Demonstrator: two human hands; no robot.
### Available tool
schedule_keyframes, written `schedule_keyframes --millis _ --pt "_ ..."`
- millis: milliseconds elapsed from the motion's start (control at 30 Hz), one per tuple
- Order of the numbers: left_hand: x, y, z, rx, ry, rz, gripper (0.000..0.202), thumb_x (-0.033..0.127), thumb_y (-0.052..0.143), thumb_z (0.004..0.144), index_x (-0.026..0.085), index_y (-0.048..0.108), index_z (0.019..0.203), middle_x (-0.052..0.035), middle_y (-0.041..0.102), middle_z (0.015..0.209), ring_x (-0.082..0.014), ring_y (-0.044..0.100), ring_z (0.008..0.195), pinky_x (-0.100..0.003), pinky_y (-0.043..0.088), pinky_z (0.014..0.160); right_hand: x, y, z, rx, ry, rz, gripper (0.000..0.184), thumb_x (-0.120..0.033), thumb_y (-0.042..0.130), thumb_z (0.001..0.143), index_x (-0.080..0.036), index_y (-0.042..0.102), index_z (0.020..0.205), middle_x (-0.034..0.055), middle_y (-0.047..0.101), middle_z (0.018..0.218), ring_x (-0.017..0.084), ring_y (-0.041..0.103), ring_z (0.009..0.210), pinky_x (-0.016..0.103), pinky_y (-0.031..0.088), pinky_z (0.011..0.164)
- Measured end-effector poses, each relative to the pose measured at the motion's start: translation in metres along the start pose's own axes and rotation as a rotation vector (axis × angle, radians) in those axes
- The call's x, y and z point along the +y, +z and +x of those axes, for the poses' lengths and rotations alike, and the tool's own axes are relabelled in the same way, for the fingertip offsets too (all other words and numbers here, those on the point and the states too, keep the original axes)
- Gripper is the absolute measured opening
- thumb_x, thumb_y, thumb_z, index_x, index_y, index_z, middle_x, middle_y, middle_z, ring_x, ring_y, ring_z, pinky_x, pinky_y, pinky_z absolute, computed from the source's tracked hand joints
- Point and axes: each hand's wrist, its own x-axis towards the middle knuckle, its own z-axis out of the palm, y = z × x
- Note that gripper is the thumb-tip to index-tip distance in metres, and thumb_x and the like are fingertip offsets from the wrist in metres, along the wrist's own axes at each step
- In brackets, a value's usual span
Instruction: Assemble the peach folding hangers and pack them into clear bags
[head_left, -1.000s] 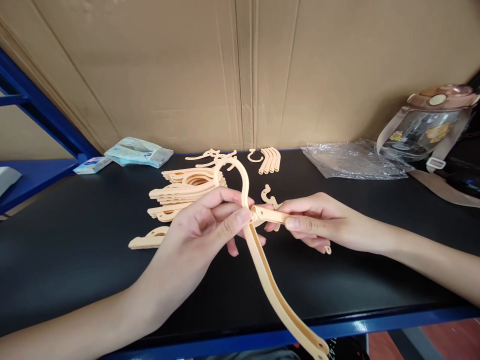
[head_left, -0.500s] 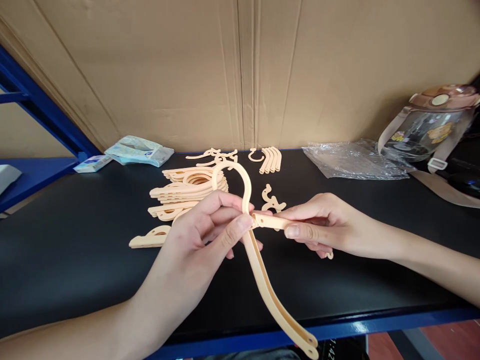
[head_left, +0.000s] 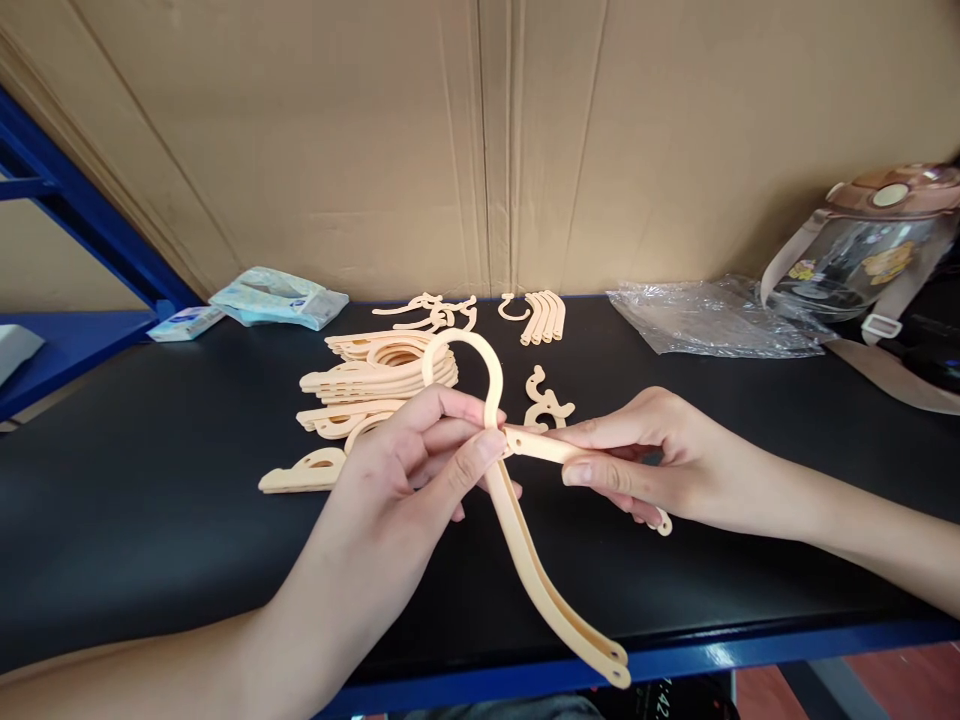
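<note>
My left hand (head_left: 409, 465) pinches a peach plastic hanger part (head_left: 525, 545) at its neck, just under the curved hook; its two long arms hang down toward the table's front edge. My right hand (head_left: 652, 460) grips a shorter peach arm piece (head_left: 541, 446) and holds its end against the neck of the hanger part. Both hands hover above the black table top (head_left: 150, 500).
A pile of peach hanger parts (head_left: 375, 385) lies behind my left hand, one loose piece (head_left: 304, 472) to its left, small hooks (head_left: 547, 400) and curved strips (head_left: 544, 318) farther back. Tissue packs (head_left: 277, 298) sit back left, a clear plastic bag (head_left: 712, 320) and a strapped water bottle (head_left: 862, 245) back right. Cardboard wall behind.
The hanger's long arms have swung slightly left and up. My right hand has tilted the short piece downward at its outer end while keeping it against the neck.
</note>
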Motion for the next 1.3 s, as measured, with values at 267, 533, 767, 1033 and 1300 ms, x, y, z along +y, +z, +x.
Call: schedule_keyframes --millis 267,533,767,1033,1300 --pt "-0.006 0.004 0.001 0.013 -0.047 -0.107 0.015 0.035 0.060 0.089 0.022 0.060 0.082 0.0025 0.062 0.069 -0.0113 0.053 0.062 -0.016 0.045 0.051 -0.003 0.006 -0.003 0.052 -0.024 -0.056 0.025 -0.030 0.057 0.093 -0.020 0.070 0.111 -0.0081 0.043 0.052 0.003 0.042 0.035 0.015 0.033 0.035" --pt "-0.004 0.007 0.002 0.035 -0.121 -0.195 0.017 0.034 0.062 0.086 0.019 0.061 0.078 0.0002 0.064 0.067 -0.0130 0.057 0.063 -0.017 0.046 0.050 0.004 0.024 -0.005 0.150 -0.027 -0.108 0.029 -0.037 0.053 0.094 -0.017 0.073 0.100 -0.0063 0.043 0.049 0.005 0.043 0.035 0.017 0.032 0.035" --pt "-0.005 0.007 0.003 0.053 -0.113 -0.153 0.018 0.035 0.059 0.090 0.018 0.063 0.083 -0.0031 0.074 0.092 -0.0119 0.059 0.067 -0.017 0.047 0.052 0.005 0.031 -0.006 0.177 0.015 -0.067 0.030 -0.042 0.051 0.094 -0.019 0.066 0.082 -0.0056 0.049 0.045 0.008 0.046 0.035 0.021 0.034 0.038" --pt "-0.004 0.006 0.006 -0.013 -0.093 -0.303 0.021 0.036 0.065 0.088 0.025 0.065 0.106 0.0025 0.072 0.087 -0.0109 0.061 0.069 -0.017 0.051 0.056 -0.003 0.028 0.001 0.221 0.089 -0.036 0.027 -0.041 0.049 0.095 -0.019 0.053 0.079 -0.0073 0.051 0.051 0.006 0.051 0.038 0.017 0.041 0.041" --pt "-0.003 0.002 0.013 -0.140 -0.094 -0.387 0.018 0.029 0.065 0.089 0.021 0.070 0.074 0.0038 0.056 0.066 -0.0069 0.052 0.063 -0.012 0.044 0.053 -0.007 0.021 -0.001 0.192 0.071 0.006 0.029 -0.043 0.045 0.097 -0.017 0.058 0.092 -0.0092 0.045 0.051 0.006 0.049 0.037 0.017 0.037 0.039"
